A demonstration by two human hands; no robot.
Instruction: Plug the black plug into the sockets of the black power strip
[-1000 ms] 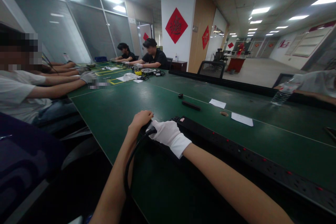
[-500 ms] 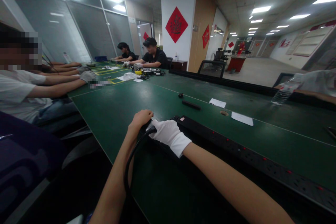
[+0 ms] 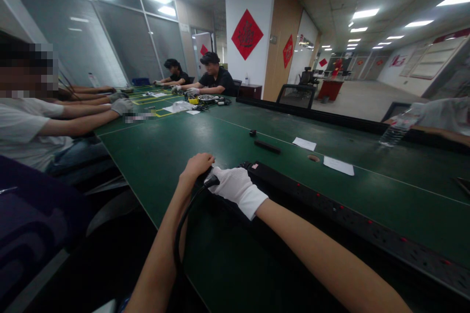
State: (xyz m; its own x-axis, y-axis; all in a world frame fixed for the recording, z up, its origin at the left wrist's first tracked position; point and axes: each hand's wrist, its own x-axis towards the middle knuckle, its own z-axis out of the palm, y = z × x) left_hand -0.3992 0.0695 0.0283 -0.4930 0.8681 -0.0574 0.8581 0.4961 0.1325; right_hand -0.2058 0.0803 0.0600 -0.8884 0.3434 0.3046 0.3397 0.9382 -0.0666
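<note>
Close in front of me, my two hands meet over the green table. My left hand [image 3: 198,165] is bare, its fingers bent inward. Its fingertips reach the fingers of my right hand [image 3: 235,187], which wears a white glove with a dotted texture. Both hands are closed around something small that they mostly hide. The thick end of a black cable [image 3: 180,230] enters at the glove's fingers, and the cable hangs down past my left forearm. Beside the glove, a long black power strip [image 3: 330,208] with red lights runs off to the right.
On the green table [image 3: 176,142] lie a black bar [image 3: 267,146], a small black part [image 3: 252,133] and white papers [image 3: 338,166]. A clear bottle [image 3: 398,127] stands at the right. Co-workers sit at the left and far end, near a heap of cables [image 3: 205,100].
</note>
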